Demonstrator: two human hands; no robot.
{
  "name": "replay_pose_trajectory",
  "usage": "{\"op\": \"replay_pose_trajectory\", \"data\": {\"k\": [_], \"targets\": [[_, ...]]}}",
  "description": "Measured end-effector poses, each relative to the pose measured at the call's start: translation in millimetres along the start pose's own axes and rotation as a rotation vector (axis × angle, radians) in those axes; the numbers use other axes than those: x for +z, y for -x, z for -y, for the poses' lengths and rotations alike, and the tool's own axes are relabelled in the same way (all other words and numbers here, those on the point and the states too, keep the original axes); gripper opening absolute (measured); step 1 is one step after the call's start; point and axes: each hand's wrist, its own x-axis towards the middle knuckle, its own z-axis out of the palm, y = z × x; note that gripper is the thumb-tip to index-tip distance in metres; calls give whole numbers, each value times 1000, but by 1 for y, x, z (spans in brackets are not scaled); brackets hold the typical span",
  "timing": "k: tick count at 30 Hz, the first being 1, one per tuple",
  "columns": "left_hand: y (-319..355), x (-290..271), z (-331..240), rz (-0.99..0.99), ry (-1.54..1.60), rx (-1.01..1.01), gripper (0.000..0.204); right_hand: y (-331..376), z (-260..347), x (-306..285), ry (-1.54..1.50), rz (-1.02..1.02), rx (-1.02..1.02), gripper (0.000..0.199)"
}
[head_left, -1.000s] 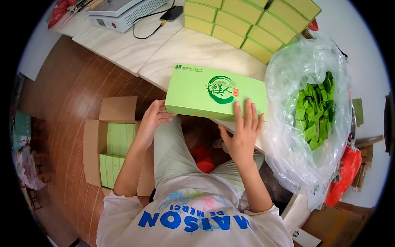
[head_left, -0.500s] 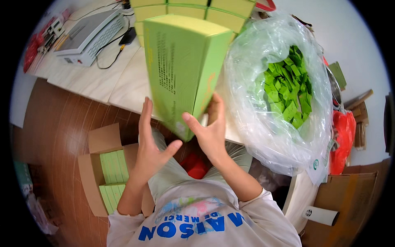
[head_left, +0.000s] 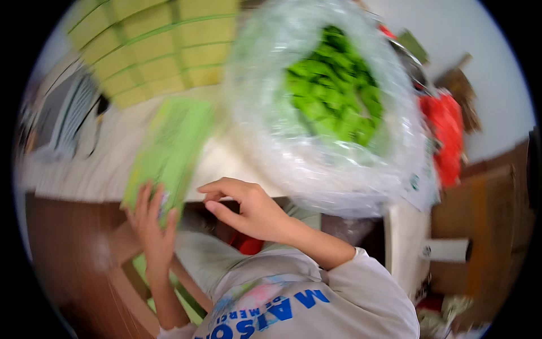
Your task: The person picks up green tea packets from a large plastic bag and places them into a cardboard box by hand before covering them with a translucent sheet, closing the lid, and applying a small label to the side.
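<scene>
A long light-green box [head_left: 172, 150] slants across the near edge of the table, left of centre. My left hand [head_left: 152, 229] holds its near end, fingers over the upper face and thumb along the right side. Motion blur hides whether the box lies flat on the table. To the right of the box, my right hand [head_left: 248, 209] hovers with nothing in it, fingers loosely bent and apart from the thumb. Stacked green boxes with yellowish ends [head_left: 164, 48] stand behind on the table.
A big clear plastic bag [head_left: 282, 164] of green folded pieces [head_left: 339, 90] fills the table's right. A grey-white device [head_left: 62, 116] with cables is far left. Below my left arm, a cardboard carton [head_left: 127, 243] holds green boxes. A red bag [head_left: 443, 135] hangs at right.
The green box has come down from upright mid-air to the table's near edge, leftward. My right hand has let go of it; my left hand has taken its near end. The view has swung right.
</scene>
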Motion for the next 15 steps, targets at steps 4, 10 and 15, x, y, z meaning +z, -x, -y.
{"op": "replay_pose_trajectory", "data": {"k": [4, 10, 15], "targets": [[5, 13, 16, -68, -198, 37, 47, 19, 17, -83, 340, -473, -278, 19], [-10, 17, 23, -60, -203, 93, 49, 105, -4, -251, 875, -1347, -142, 12], [-20, 16, 18, -59, -205, 123, 48, 230, -82, -396, 1284, -1486, 249, 21]]}}
